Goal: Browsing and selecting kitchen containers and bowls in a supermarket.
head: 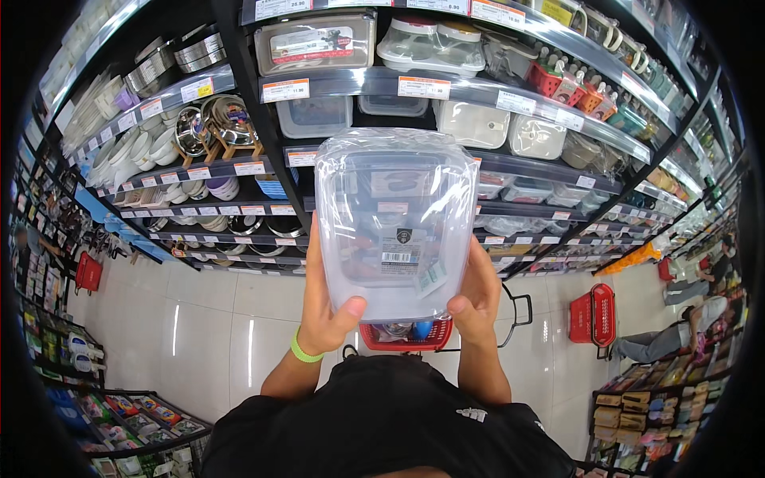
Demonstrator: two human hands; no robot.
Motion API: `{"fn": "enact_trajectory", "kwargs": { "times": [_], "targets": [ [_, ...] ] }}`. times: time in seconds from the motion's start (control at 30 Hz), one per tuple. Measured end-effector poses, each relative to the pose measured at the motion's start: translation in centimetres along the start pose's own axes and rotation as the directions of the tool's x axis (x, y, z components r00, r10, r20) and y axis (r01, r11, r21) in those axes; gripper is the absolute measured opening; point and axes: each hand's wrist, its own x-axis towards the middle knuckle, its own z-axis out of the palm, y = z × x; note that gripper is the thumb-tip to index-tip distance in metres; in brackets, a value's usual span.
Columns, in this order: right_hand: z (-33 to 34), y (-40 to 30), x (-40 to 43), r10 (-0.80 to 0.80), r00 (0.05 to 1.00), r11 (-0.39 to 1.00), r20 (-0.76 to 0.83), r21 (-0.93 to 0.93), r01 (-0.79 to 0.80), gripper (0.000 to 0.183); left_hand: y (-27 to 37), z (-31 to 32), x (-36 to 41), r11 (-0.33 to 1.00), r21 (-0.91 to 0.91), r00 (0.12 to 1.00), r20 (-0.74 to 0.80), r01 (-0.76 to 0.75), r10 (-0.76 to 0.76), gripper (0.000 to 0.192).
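A clear plastic food storage container [382, 263], wrapped in shiny film and bearing a printed label [401, 246], is held up in front of my chest. My left hand [329, 305] grips its left side, thumb on the near corner, with a green band [305, 349] at the wrist. On the right side, my right hand [478, 293] holds it the same way, fingers along the wall and mostly hidden behind it. Beneath the container's near edge, a red shopping basket [442, 340] with items in it is partly covered.
Ahead, store shelves [334, 83] carry plastic containers, bowls [143, 149] and steel pans [230, 119]. Red baskets stand on the tiled floor at right [591, 313] and far left [88, 272]. Other people [675, 331] are at far right. Racks of goods [137, 418] stand at lower left and lower right.
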Motion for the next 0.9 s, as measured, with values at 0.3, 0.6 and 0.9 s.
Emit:
{"fn": "enact_trajectory", "kwargs": {
  "times": [0.3,0.6,0.9],
  "targets": [
    [-0.29,0.1,0.06,0.004,1.0,1.0,-0.005,-0.001,-0.004,0.086,-0.19,-0.13,0.22,1.0,0.028,1.0,0.017,0.005,-0.006,0.104],
    [-0.33,0.25,-0.02,0.0,1.0,1.0,0.002,0.007,0.0,0.086,-0.22,-0.19,0.3,0.999,0.038,1.0,0.031,-0.009,0.008,0.104],
    [-0.52,0.45,-0.09,0.0,1.0,1.0,0.002,0.016,0.0,0.086,-0.14,-0.11,0.27,0.999,0.032,0.999,0.036,-0.01,0.009,0.104]
  ]
}}
